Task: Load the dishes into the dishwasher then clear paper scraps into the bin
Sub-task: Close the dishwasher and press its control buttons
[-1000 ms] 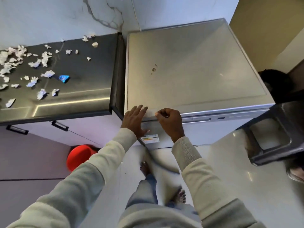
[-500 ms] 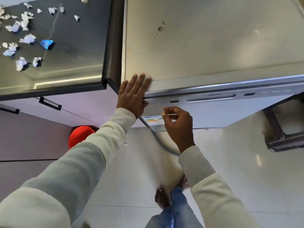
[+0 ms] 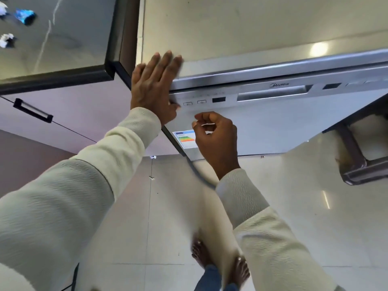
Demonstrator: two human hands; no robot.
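Note:
A silver dishwasher (image 3: pixel 283 127) stands with its door closed, its control strip and recessed handle (image 3: pixel 273 94) facing me. My left hand (image 3: pixel 154 87) lies flat with straight fingers over the dishwasher's top left front corner. My right hand (image 3: pixel 216 137) hovers in front of the door below the buttons, fingers curled, with nothing visible in it. A few white paper scraps (image 3: pixel 7 39) and a blue wrapper (image 3: pixel 25 16) lie on the dark counter (image 3: pixel 69 38) at the upper left. No dishes or bin are in sight.
White cabinet fronts with a black handle (image 3: pixel 32 110) sit under the counter. A dark stool or stand (image 3: pixel 361 164) is on the tiled floor at the right. A grey hose (image 3: pixel 201 175) runs down beside the dishwasher. My bare feet (image 3: pixel 220 261) are below.
My view has come lower and closer to the dishwasher front. My right hand dropped from the top edge to the door face below the controls. My left hand stays on the corner.

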